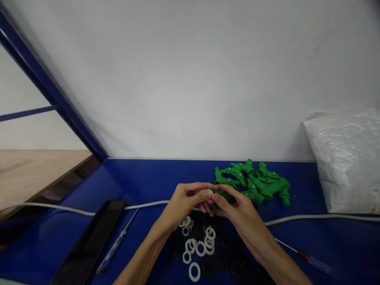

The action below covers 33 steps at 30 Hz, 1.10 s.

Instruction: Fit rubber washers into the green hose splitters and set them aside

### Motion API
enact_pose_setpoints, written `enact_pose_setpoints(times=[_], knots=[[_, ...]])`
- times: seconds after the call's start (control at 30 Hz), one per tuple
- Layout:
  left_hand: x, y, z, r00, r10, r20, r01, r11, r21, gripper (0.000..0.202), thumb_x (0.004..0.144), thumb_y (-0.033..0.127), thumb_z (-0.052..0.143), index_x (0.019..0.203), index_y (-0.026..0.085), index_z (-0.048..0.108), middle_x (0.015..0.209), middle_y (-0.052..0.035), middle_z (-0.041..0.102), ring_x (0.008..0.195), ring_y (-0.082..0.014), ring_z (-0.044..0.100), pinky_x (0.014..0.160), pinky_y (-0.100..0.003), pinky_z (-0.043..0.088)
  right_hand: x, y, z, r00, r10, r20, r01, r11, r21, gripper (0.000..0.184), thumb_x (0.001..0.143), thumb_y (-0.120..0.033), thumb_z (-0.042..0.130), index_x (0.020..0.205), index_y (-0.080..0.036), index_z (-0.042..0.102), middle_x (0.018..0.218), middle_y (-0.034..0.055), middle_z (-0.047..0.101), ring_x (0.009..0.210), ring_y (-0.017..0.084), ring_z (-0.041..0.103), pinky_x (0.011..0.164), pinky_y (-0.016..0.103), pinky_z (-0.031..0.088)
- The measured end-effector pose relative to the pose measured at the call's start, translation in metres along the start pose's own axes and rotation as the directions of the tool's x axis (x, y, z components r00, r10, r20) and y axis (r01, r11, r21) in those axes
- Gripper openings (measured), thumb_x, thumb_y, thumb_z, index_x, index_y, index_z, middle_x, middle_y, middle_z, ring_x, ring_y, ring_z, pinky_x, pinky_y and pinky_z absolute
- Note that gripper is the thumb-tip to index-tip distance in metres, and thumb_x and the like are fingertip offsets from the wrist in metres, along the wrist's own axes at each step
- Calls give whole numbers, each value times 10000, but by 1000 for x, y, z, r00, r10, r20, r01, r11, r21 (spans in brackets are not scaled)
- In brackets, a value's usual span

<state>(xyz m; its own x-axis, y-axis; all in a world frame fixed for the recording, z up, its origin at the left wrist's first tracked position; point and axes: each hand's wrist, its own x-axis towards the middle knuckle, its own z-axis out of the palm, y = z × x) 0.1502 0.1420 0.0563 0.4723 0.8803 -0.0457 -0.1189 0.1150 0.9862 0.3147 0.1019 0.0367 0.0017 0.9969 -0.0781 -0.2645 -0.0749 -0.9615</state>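
Green plastic shows between the fingers of the left hand [187, 199] and the right hand [238, 206], which pinch one green fitting [226, 196] together just beyond the white rings [210, 238]. Black rings [209, 272] lie among and beside the white rings, and a heap of green fittings [268, 188] lies farther beyond them. Left of the white rings rests a clear-handled screwdriver [114, 249]; right of them, a red-and-blue-handled screwdriver [314, 262].
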Motion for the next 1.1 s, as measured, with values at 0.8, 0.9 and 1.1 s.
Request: enact_pose_setpoints(times=[0.8, 0.9, 1.1], knots=[[1, -8, 7, 1000, 11, -29, -11, 1000, -15, 503, 774, 520, 793, 1098, 136, 792, 620, -9, 632, 515, -109, 583, 515, -222, 478, 1, -4, 1, 1000, -6, 5, 6, 998, 64, 431, 720, -573, 842, 934, -210, 753, 896, 50, 680, 791, 223, 647, 689, 392, 596], [0, -6, 8, 1000, -21, -22, 21, 1000, -11, 535, 783, 536, 778, 1144, 141, 778, 595, 1, 606, 487, -104, 567, 477, -212, 456, 3, -2, 1, 1000, -3, 12, 2, 997, 73, 433, 723, -576, 838, 949, -217, 753, 850, 37, 679, 751, 211, 643, 710, 413, 603], [-2, -5, 13, 999, -20, 49, 22, 999, -27, 591, 863, 547, 691, 1287, 136, 712, 631, 3, 595, 469, -98, 569, 448, -199, 432, -1, -6, 3, 1000, -4, -7, 5, 997, 83, 440, 733, -577, 832, 967, -212, 756, 841, 53, 701, 750, 225, 653, 742, 425, 601]])
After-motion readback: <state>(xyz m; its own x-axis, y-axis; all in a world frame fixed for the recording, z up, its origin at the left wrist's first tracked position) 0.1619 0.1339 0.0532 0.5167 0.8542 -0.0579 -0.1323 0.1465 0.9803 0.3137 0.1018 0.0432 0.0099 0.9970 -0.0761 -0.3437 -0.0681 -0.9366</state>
